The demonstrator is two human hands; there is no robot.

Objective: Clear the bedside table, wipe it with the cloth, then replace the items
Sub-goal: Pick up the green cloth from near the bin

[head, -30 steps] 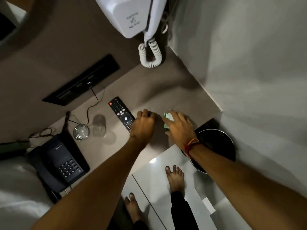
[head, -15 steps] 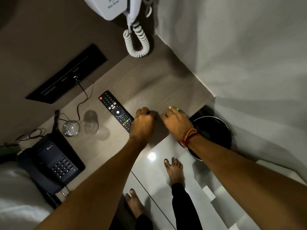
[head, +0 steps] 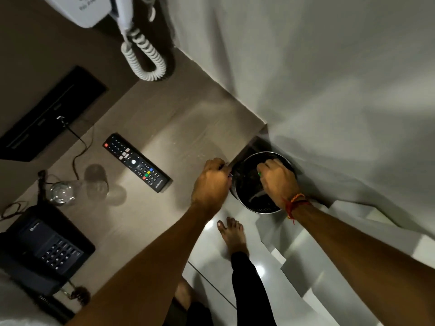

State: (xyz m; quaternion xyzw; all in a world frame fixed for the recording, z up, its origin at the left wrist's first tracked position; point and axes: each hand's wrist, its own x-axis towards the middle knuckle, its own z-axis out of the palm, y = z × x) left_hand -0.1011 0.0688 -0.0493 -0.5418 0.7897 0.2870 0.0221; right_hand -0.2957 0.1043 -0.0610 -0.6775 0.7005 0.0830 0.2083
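Observation:
The brown bedside table (head: 188, 128) carries a black remote (head: 136, 162), an empty glass (head: 61, 192) and a dark telephone (head: 44, 250). My left hand (head: 211, 184) is a closed fist at the table's right front edge; whether it holds anything is hidden. My right hand (head: 277, 182) hovers over the black waste bin (head: 259, 210) on the floor beside the table. Its fingers are closed on a small green item (head: 259, 174), of which only a sliver shows. No cloth is in view.
A white wall-mounted hair dryer (head: 94, 8) with a coiled cord (head: 146, 55) hangs above the table's back corner. A black socket panel (head: 51, 114) has a cable running down to the table. My bare feet (head: 233, 236) stand on glossy floor tiles. A white wall closes off the right.
My right hand has carried the green item off the table's right end to above the bin. My left hand slid right along the table's edge. The view shifted right.

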